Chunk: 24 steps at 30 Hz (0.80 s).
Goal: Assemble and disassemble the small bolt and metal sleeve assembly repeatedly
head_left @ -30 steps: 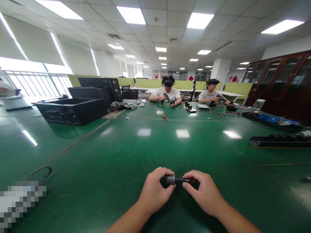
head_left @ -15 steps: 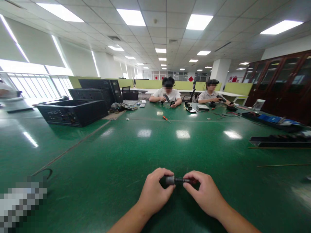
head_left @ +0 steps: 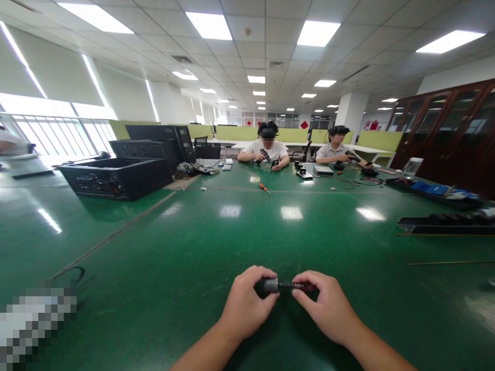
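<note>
Between my hands, low over the green tabletop, lies a short grey metal cylinder with a thin dark shaft running right from it. My left hand grips the cylinder between thumb and fingers. The fingertips of my right hand pinch the shaft's other end, where a dark reddish part shows in the palm, half hidden by the fingers. Whether shaft and cylinder are one piece I cannot tell. Farther off on the table lies an orange screwdriver.
Black computer cases stand at the far left. A pixelated object sits at the near left. On the right are a black tray with blue items and a dark metal channel. Across the table, two people handle power tools.
Hardly anything differs: both hands keep their grip on the piece, and slightly more of the shaft shows between them.
</note>
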### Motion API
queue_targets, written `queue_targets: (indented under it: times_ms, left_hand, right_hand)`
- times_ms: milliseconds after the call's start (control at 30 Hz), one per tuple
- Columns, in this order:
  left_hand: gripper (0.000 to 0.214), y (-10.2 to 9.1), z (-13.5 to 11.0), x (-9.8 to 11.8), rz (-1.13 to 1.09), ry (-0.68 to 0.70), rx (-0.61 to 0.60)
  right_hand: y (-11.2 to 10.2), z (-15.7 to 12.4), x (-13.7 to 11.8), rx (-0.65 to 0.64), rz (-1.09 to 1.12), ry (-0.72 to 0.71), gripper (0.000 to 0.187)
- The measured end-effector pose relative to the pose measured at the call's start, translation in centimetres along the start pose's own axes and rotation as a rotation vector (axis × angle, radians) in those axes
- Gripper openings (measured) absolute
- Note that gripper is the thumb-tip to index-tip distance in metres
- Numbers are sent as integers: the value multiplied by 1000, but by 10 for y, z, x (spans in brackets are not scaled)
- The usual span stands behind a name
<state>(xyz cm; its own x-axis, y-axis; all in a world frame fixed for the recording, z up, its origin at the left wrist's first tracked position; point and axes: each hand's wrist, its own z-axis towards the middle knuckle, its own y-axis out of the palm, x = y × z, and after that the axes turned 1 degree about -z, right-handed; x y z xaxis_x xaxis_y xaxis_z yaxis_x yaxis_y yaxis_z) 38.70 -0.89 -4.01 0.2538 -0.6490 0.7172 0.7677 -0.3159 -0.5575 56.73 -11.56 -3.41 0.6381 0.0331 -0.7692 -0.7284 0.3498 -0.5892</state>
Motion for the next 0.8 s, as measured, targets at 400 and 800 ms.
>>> queue_targets:
  times_ms: [400,800]
  left_hand:
    - [28,0,0,-1,9,0,0]
    - [29,0,0,-1,12,1,8]
  right_hand:
    - [0,1,0,-6,-2,-3,11]
    - [1,2,0,-5,5,3,9]
